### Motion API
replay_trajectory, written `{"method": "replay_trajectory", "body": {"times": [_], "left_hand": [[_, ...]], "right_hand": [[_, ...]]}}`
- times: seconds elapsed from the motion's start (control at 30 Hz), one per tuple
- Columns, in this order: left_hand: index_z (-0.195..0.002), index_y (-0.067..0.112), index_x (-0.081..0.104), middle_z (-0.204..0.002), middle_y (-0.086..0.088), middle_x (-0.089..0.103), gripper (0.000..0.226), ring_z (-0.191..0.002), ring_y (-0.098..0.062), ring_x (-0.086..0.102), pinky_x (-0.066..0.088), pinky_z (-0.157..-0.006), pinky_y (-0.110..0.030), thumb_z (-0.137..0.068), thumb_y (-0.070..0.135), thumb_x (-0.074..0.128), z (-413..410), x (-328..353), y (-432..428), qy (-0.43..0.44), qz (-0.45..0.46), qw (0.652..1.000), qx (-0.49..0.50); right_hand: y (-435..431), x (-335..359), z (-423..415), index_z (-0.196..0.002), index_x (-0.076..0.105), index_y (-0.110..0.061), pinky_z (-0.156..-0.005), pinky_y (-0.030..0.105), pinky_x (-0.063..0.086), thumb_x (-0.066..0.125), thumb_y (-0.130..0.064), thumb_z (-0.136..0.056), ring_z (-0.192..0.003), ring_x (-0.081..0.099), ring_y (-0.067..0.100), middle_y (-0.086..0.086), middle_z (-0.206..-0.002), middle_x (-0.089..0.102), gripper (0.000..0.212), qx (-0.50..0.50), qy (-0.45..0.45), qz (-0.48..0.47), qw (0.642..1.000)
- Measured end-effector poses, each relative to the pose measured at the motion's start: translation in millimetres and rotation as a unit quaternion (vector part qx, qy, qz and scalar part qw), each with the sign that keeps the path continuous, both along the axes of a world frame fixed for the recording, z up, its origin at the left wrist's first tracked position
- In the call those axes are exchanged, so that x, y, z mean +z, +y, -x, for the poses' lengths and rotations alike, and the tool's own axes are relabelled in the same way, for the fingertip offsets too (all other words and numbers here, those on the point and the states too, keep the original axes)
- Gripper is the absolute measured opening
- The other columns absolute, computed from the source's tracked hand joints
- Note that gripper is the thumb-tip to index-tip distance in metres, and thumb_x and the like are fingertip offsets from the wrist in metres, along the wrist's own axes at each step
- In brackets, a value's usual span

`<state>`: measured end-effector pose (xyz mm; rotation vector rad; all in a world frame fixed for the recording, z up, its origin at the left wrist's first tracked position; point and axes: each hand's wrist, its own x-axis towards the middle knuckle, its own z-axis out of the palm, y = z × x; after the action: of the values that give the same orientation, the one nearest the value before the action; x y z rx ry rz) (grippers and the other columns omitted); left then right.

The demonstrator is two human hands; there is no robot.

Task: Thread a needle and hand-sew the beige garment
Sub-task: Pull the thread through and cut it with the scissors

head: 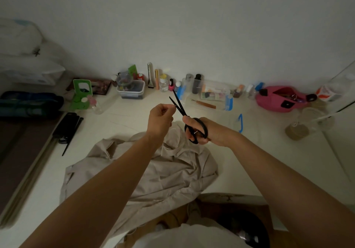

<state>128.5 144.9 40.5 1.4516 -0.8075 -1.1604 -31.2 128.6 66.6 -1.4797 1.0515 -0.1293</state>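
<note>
While the crumpled beige cloth garment lies on the white table at six o'clock from both hands, the left hand pinches a thin pale strand between curled fingertips. The right hand grips long black scissors, their blades parted and pointing toward eleven o'clock.
</note>
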Motion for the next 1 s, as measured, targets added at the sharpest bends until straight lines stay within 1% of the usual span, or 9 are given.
{"method": "replay_trajectory", "body": {"times": [0.1, 0.2, 0.3, 0.47, 0.57, 0.67, 0.8, 0.87, 1.0], "left_hand": [[-0.088, 0.012, 0.062, -0.066, 0.002, 0.051, 0.009, -0.060, -0.009, 0.044, 0.041, -0.057, -0.021, -0.095, 0.014, 0.057, 0.6, -0.2, 0.4, -0.010, 0.000, 1.000, 0.008], [-0.087, 0.011, 0.062, -0.065, 0.002, 0.050, 0.010, -0.059, -0.009, 0.044, 0.040, -0.055, -0.020, -0.095, 0.014, 0.057, 1.6, -0.4, 0.0, -0.019, 0.002, 1.000, 0.014], [-0.088, 0.009, 0.061, -0.066, 0.002, 0.051, 0.009, -0.060, -0.009, 0.045, 0.041, -0.055, -0.019, -0.095, 0.013, 0.056, 3.5, -0.4, -1.1, -0.028, 0.007, 0.999, 0.016], [-0.089, 0.009, 0.061, -0.067, 0.001, 0.051, 0.008, -0.061, -0.009, 0.045, 0.041, -0.055, -0.019, -0.094, 0.013, 0.057, 6.3, -1.9, -3.9, -0.031, 0.005, 0.999, 0.009], [-0.091, 0.009, 0.062, -0.068, 0.000, 0.052, 0.006, -0.061, -0.009, 0.045, 0.042, -0.056, -0.020, -0.094, 0.014, 0.058, 8.1, -3.8, -7.4, -0.022, -0.003, 1.000, 0.005], [-0.097, 0.008, 0.062, -0.070, 0.000, 0.052, 0.008, -0.060, -0.008, 0.045, 0.042, -0.054, -0.017, -0.094, 0.013, 0.058, 11.0, -6.0, -11.6, -0.018, -0.012, 1.000, 0.007], [-0.099, 0.007, 0.063, -0.072, -0.001, 0.053, 0.010, -0.062, -0.009, 0.046, 0.043, -0.056, -0.018, -0.094, 0.013, 0.058, 17.5, -12.5, -18.5, -0.014, -0.021, 1.000, 0.009], [-0.102, 0.005, 0.063, -0.075, -0.001, 0.055, 0.013, -0.064, -0.010, 0.047, 0.042, -0.059, -0.019, -0.094, 0.014, 0.058, 22.2, -16.1, -21.5, -0.015, -0.031, 0.999, 0.012], [-0.103, 0.007, 0.064, -0.079, -0.001, 0.058, 0.013, -0.067, -0.009, 0.049, 0.044, -0.062, -0.018, -0.093, 0.015, 0.059, 29.4, -19.1, -28.1, -0.029, -0.039, 0.999, 0.016]], "right_hand": [[0.1, -2.5, -0.5, -0.064, 0.062, -0.013, -0.059, 0.024, 0.037, 0.044, -0.069, -0.078, -0.044, 0.041, 0.010, -0.006, -0.049, 0.055, 0.061, -0.022, 0.004, 0.018, 1.000], [-1.0, -4.0, -1.1, -0.063, 0.063, -0.013, -0.055, 0.019, 0.039, 0.048, -0.070, -0.073, -0.052, 0.048, 0.012, -0.001, -0.057, 0.059, 0.060, -0.037, 0.008, 0.023, 0.999], [-3.7, -8.4, 0.7, -0.062, 0.063, -0.012, -0.054, 0.016, 0.043, 0.053, -0.065, -0.079, -0.054, 0.053, 0.011, 0.004, -0.063, 0.060, 0.056, -0.054, 0.007, 0.032, 0.998], [-8.7, -17.7, 7.8, -0.053, 0.061, -0.013, -0.052, 0.014, 0.043, 0.062, -0.052, -0.086, -0.047, 0.050, 0.009, 0.000, -0.052, 0.057, 0.051, -0.103, 0.014, 0.042, 0.994], [-14.2, -21.0, 13.6, -0.059, 0.064, -0.012, -0.050, 0.012, 0.043, 0.064, -0.047, -0.089, -0.047, 0.053, 0.006, -0.005, -0.050, 0.060, 0.046, -0.192, 0.001, 0.045, 0.980], [-25.9, -30.5, 29.0, -0.071, 0.068, -0.012, -0.050, 0.014, 0.040, 0.066, -0.044, -0.090, -0.057, 0.055, 0.008, 0.001, -0.068, 0.066, 0.037, -0.289, 0.014, 0.059, 0.956], [-38.9, -47.4, 57.6, -0.090, 0.074, -0.002, -0.057, 0.021, 0.039, 0.066, -0.033, -0.092, -0.073, 0.057, 0.017, 0.011, -0.086, 0.070, 0.032, -0.203, 0.157, 0.038, 0.966], [-41.1, -54.1, 68.3, -0.097, 0.074, 0.004, -0.058, 0.022, 0.041, 0.067, -0.028, -0.092, -0.071, 0.060, 0.017, 0.014, -0.090, 0.072, 0.033, -0.142, 0.199, 0.038, 0.969], [-46.3, -65.1, 83.9, -0.094, 0.074, 0.005, -0.061, 0.023, 0.047, 0.071, -0.028, -0.088, -0.056, 0.059, 0.012, 0.006, -0.066, 0.065, 0.034, -0.046, 0.318, 0.079, 0.944]]}}
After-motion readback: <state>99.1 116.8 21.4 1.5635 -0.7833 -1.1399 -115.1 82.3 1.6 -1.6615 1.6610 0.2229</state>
